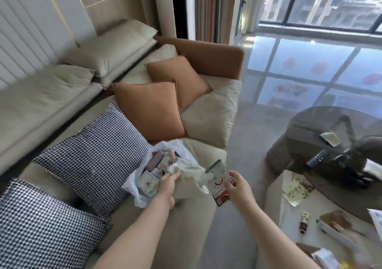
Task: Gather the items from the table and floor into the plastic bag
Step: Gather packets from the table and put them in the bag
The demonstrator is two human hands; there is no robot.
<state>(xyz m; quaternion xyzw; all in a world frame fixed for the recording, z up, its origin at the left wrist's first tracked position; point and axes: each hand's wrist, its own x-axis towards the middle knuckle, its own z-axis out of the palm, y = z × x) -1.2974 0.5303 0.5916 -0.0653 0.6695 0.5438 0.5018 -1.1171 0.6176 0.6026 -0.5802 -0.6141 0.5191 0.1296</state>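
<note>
Plastic bag mouth gripped by left hand, right hand pinching upright red-and-white packet, long axis near vertical

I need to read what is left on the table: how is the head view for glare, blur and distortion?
Head view: window light glares off the glossy floor; the round dark glass table mirrors it, so the black remote control reads soft; motion blur smears the edges; wide-angle bending curves the walls; the white plastic bag and both hands stay fairly sharp.

Print on the yellow packet is too blurred to read.
</note>
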